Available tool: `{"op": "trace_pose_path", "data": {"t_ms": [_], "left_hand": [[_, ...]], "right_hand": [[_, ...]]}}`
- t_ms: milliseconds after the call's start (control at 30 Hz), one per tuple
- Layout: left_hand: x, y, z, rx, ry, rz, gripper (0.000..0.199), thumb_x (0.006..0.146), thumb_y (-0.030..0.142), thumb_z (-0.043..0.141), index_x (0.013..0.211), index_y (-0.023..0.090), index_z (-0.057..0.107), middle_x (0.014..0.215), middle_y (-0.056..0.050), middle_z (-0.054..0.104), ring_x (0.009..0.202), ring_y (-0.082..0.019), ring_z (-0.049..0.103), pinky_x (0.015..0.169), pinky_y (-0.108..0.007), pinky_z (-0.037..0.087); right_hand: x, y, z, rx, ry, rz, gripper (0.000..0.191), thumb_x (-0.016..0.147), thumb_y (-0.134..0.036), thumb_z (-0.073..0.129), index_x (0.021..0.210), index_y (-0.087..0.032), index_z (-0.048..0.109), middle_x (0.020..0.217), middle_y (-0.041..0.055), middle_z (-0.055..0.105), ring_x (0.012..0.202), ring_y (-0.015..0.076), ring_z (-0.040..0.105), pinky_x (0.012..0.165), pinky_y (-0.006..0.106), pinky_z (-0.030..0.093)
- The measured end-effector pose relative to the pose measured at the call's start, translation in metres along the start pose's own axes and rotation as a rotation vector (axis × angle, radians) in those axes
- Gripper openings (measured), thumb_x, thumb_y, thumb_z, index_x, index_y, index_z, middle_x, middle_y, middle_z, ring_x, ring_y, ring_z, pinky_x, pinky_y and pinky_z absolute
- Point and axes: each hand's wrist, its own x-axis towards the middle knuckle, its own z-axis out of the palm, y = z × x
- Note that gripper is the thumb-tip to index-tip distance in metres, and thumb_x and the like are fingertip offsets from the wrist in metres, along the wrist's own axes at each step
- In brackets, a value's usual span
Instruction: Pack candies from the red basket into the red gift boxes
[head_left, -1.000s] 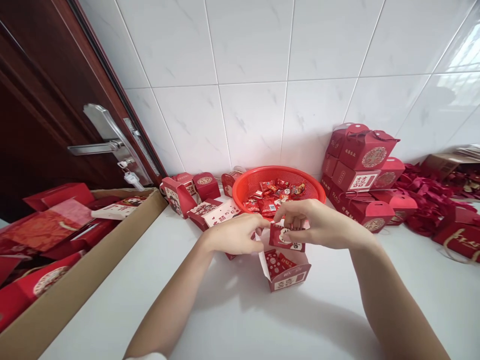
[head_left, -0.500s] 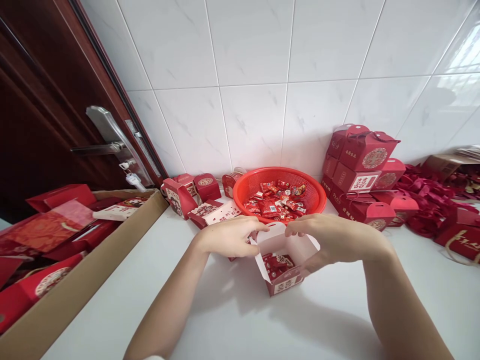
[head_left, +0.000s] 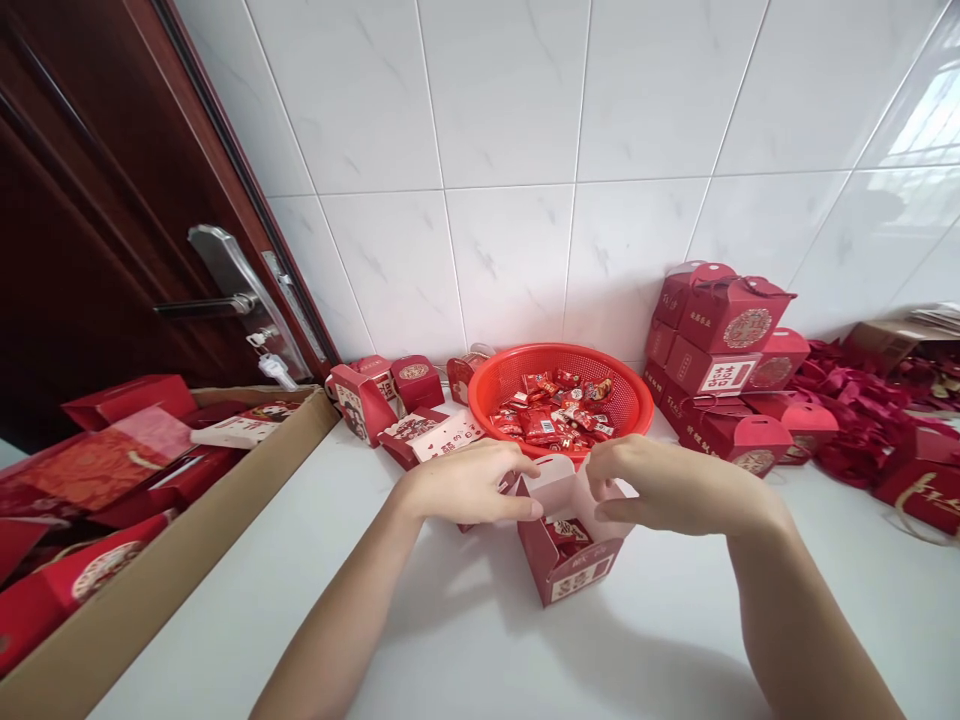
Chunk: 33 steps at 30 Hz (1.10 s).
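- Two hands, your left (head_left: 469, 482) and right (head_left: 667, 485), part-curled beside the open red gift box (head_left: 534, 548); whether either pinches a flap cannot be told.
- The box, wrapped sweets (head_left: 572, 535) inside, stands before your perforated basket (head_left: 510, 375).
- Uneven pressure from you could crease or tip it.
- White tabletop (head_left: 420, 640); tiled wall (head_left: 510, 100); dark door (head_left: 90, 200).

The box (head_left: 576, 578) looks matt card, the basket (head_left: 628, 398) plastic, the tiles (head_left: 510, 110) glossy.

Pale, marbled wall tiles (head_left: 510, 100) — dark wooden door (head_left: 82, 210).
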Motion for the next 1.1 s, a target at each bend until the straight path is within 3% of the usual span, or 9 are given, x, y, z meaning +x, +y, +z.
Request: {"op": "trace_pose_path", "data": {"t_ms": [100, 233, 333, 467, 633, 767, 867, 1000, 1100], "left_hand": [[0.004, 0.005, 0.008, 0.004, 0.052, -0.012, 0.035, 0.086, 0.05, 0.063, 0.099, 0.019, 0.073, 0.101, -0.007, 0.072, 0.09, -0.025, 0.067, 0.07, -0.029, 0.043], [0.008, 0.016, 0.023, 0.079, 0.158, -0.021, 0.028, 0.088, 0.048, 0.064, 0.093, 0.021, 0.071, 0.091, -0.006, 0.069, 0.09, -0.027, 0.065, 0.068, -0.03, 0.041], [0.01, 0.023, 0.03, 0.107, 0.176, 0.025, 0.02, 0.09, 0.043, 0.066, 0.102, 0.027, 0.071, 0.095, -0.005, 0.067, 0.095, -0.026, 0.063, 0.072, -0.031, 0.041], [0.012, 0.024, 0.034, 0.15, 0.15, -0.052, 0.023, 0.084, 0.04, 0.072, 0.101, 0.025, 0.068, 0.098, -0.006, 0.063, 0.094, -0.026, 0.062, 0.07, -0.031, 0.039], [0.014, 0.02, 0.034, 0.184, 0.136, -0.118, 0.029, 0.078, 0.038, 0.075, 0.094, 0.021, 0.057, 0.1, -0.006, 0.061, 0.092, -0.027, 0.06, 0.067, -0.032, 0.037], [0.014, 0.016, 0.031, 0.149, 0.142, -0.038, 0.026, 0.077, 0.035, 0.073, 0.09, 0.022, 0.054, 0.101, -0.004, 0.059, 0.094, -0.025, 0.06, 0.069, -0.031, 0.039], [0.013, 0.013, 0.025, 0.116, 0.112, 0.083, 0.02, 0.077, 0.027, 0.07, 0.087, 0.021, 0.054, 0.1, -0.003, 0.062, 0.094, -0.023, 0.06, 0.071, -0.031, 0.04], [0.01, 0.01, 0.017, 0.045, 0.06, 0.105, 0.009, 0.086, 0.029, 0.059, 0.089, 0.021, 0.059, 0.089, -0.002, 0.068, 0.079, -0.02, 0.062, 0.065, -0.03, 0.037], [0.009, 0.011, 0.018, 0.017, 0.018, 0.119, 0.021, 0.092, 0.04, 0.055, 0.095, 0.022, 0.065, 0.093, -0.003, 0.068, 0.085, -0.022, 0.063, 0.069, -0.03, 0.038]], "right_hand": [[0.001, -0.005, 0.004, -0.06, -0.011, 0.099, 0.016, 0.073, -0.02, 0.069, 0.077, -0.021, 0.054, 0.085, 0.0028, 0.063, 0.075, 0.0183, 0.055, 0.057, 0.027, 0.034], [0.005, -0.013, 0.009, -0.075, -0.046, 0.09, 0.033, 0.071, -0.03, 0.075, 0.07, -0.022, 0.043, 0.07, -0.0021, 0.056, 0.063, 0.0149, 0.047, 0.053, 0.028, 0.027], [0.009, -0.016, 0.01, -0.032, -0.103, 0.029, 0.028, 0.072, -0.027, 0.076, 0.072, -0.022, 0.048, 0.07, -0.003, 0.057, 0.062, 0.0143, 0.049, 0.052, 0.028, 0.027], [0.01, -0.015, 0.008, 0.008, -0.176, -0.018, 0.017, 0.078, -0.029, 0.073, 0.085, -0.021, 0.06, 0.077, -0.0007, 0.063, 0.068, 0.0162, 0.055, 0.055, 0.026, 0.033], [0.013, -0.007, 0.004, 0.113, -0.265, -0.09, 0.027, 0.079, -0.04, 0.078, 0.092, -0.019, 0.065, 0.09, 0.0016, 0.07, 0.075, 0.0163, 0.06, 0.063, 0.025, 0.04], [0.017, 0.001, 0.003, 0.163, -0.3, -0.135, 0.033, 0.077, -0.047, 0.079, 0.09, -0.019, 0.066, 0.092, 0.0014, 0.071, 0.077, 0.0165, 0.061, 0.062, 0.025, 0.04], [0.019, 0.003, 0.004, 0.152, -0.259, -0.149, 0.024, 0.081, -0.04, 0.075, 0.086, -0.019, 0.066, 0.088, 0.0024, 0.071, 0.077, 0.017, 0.062, 0.059, 0.024, 0.039], [0.022, 0.001, 0.008, 0.024, -0.207, -0.039, 0.006, 0.079, -0.023, 0.071, 0.079, -0.019, 0.067, 0.071, 0.0004, 0.065, 0.064, 0.0155, 0.059, 0.051, 0.024, 0.034], [0.027, 0.0, 0.014, -0.149, -0.161, 0.11, 0.016, 0.077, -0.028, 0.073, 0.069, -0.018, 0.063, 0.059, -0.0002, 0.055, 0.056, 0.0156, 0.055, 0.048, 0.026, 0.029]]}}
